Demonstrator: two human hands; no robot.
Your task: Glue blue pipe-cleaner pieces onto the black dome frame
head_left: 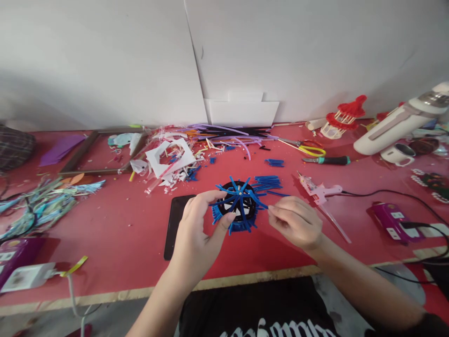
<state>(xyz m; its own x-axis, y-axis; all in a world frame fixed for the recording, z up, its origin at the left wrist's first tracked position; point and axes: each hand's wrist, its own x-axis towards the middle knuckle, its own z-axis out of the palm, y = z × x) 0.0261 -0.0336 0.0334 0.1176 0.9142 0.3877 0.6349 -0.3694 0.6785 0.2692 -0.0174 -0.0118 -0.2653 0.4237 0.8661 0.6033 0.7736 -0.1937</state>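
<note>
My left hand (196, 231) grips a round craft piece (239, 206) made of blue straw strips fanned over a black ring, thumb and fingers closed on its left side. My right hand (294, 220) is pinched at the piece's right edge, fingertips touching the end of a blue strip. The piece is held just above the red table (115, 234). A small pile of cut blue straw pieces (268, 181) lies right behind it. A black phone (175, 222) lies flat under my left wrist.
A pink glue gun (321, 190) with a cord lies right of my hands. Scissors (310, 150), a black-handled tool (328, 160), straws and paper scraps (168, 161) litter the back. A red-and-white lantern model (342, 117), a white bottle (400, 124) and purple power strips (394, 220) stand right.
</note>
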